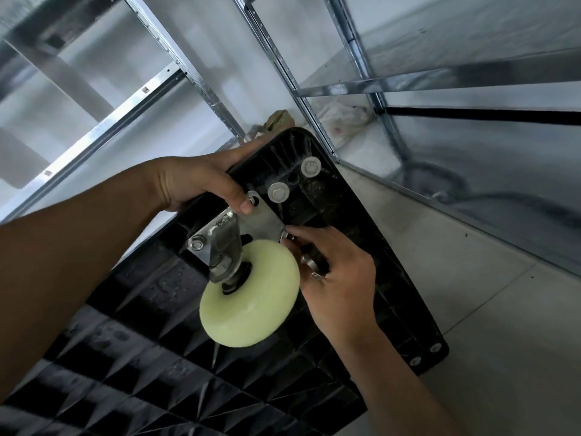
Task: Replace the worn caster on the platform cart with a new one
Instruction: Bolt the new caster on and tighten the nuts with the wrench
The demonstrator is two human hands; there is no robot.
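The black ribbed platform cart (345,247) stands tipped up with its underside facing me. A caster with a pale yellow wheel (251,297) hangs from a metal mounting plate (261,221) on that underside. My left hand (195,180) grips the cart's edge, its thumb pressing beside a bolt at the plate's upper corner. My right hand (333,262) pinches a nut (287,236) at the plate's right corner with its fingertips and keeps small metal pieces (309,262) tucked in its curled fingers. Another bolt (196,243) sits in the plate's left corner.
Two large washered bolts (278,191) sit above the plate. Metal shelving uprights (292,73) stand just behind the cart's top corner. A crumpled white bag (342,116) lies behind the rack. Pale floor tiles (471,294) lie to the right.
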